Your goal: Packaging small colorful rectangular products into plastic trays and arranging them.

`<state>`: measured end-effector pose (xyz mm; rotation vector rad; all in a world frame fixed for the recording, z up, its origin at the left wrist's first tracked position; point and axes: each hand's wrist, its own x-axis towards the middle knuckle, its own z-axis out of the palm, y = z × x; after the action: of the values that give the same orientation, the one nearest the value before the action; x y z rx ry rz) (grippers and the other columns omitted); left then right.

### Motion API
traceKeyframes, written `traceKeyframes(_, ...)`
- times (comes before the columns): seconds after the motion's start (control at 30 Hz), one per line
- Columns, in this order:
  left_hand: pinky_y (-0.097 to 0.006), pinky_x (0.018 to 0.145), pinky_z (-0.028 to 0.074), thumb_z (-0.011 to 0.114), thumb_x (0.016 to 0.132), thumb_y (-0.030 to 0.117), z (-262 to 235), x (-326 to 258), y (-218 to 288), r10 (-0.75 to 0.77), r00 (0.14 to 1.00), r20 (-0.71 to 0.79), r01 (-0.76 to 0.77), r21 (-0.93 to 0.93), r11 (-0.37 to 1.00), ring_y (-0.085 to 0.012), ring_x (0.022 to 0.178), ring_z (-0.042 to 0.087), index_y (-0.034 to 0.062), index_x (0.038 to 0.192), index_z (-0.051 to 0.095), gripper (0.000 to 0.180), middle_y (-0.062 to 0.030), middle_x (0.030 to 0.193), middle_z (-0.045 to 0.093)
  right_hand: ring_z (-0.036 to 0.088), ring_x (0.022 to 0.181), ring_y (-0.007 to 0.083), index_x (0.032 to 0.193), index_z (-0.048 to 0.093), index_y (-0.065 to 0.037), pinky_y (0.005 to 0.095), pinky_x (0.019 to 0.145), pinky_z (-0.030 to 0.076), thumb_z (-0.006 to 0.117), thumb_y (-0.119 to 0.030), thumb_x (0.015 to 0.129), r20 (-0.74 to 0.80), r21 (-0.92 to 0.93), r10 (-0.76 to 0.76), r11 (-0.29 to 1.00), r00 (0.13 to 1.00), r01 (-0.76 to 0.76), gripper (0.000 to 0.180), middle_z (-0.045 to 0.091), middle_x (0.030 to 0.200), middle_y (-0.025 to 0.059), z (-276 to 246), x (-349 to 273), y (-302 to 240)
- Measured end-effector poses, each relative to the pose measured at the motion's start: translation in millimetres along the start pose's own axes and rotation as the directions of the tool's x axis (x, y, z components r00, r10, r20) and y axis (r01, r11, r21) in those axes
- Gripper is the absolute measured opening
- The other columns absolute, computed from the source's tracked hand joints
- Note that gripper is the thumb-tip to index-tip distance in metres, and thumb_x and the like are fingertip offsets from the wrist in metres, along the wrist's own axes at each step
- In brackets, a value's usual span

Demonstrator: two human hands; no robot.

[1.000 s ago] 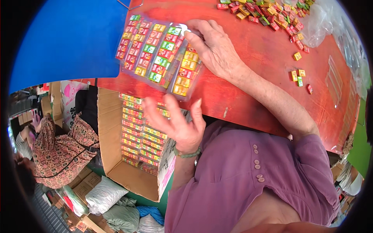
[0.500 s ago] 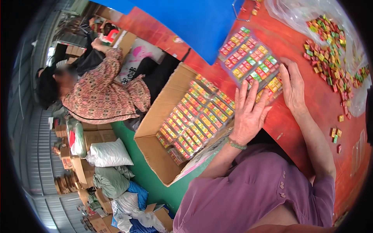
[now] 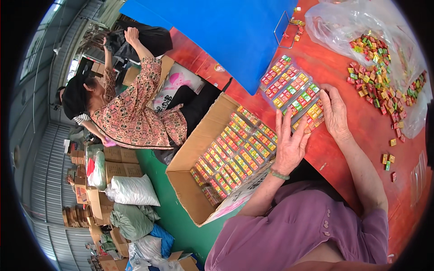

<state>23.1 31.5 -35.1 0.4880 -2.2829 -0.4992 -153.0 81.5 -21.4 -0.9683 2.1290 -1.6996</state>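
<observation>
A clear plastic tray holds rows of small red, yellow and green box-shaped pieces. It lies at a slant on the red table. My left hand is open at the tray's near edge, its fingers stretched out and apart over the bottom row. At the right edge, my right hand rests with loosely extended fingertips touching the tray. Neither hand appears to lift it. Just left of my left hand, an open cardboard box contains filled trays of the same pieces.
Loose pieces are heaped on the red table beside a clear plastic bag. A blue board with a wire handle covers the far side. Across the green floor, a co-worker handles a black bag near stacked cartons and sacks.
The view has shifted slightly. My hands stay at the tray's near corner, the left fingers now closer together. The co-worker has raised both arms with the black bag.
</observation>
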Motion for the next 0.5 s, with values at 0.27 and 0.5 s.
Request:
traceKeyframes(0.27, -0.064, 0.122, 0.018, 0.074, 0.094, 0.030, 0, -9, 2, 0.028, 0.995, -0.094, -0.024, 0.049, 0.999, -0.0547, 0.152, 0.015, -0.0020, 0.159, 0.023, 0.089, -0.0316, 0.164, 0.020, 0.058, 0.118, 0.0254, 0.125, 0.060, 0.004, 0.0365, 0.105, 0.043, 0.049, -0.025, 0.110, -0.213, -0.103, -0.194, 0.979, 0.958, 0.175, 0.035, 0.063, 0.124, 0.0162, -40, 16, 26)
traceKeyframes(0.5, -0.062, 0.115, 0.034, 0.068, 0.098, 0.020, -21, 4, 59, 0.282, 0.951, -0.127, -0.288, -0.026, 0.957, -0.0520, 0.144, 0.036, -0.0053, 0.144, 0.050, 0.055, -0.0274, 0.153, 0.042, 0.061, 0.102, 0.0171, 0.112, 0.072, 0.003, 0.0338, 0.090, 0.048, 0.046, -0.038, 0.110, -0.355, -0.078, -0.158, 0.987, 0.921, 0.139, 0.049, 0.070, 0.101, 0.0081, -125, 26, -15)
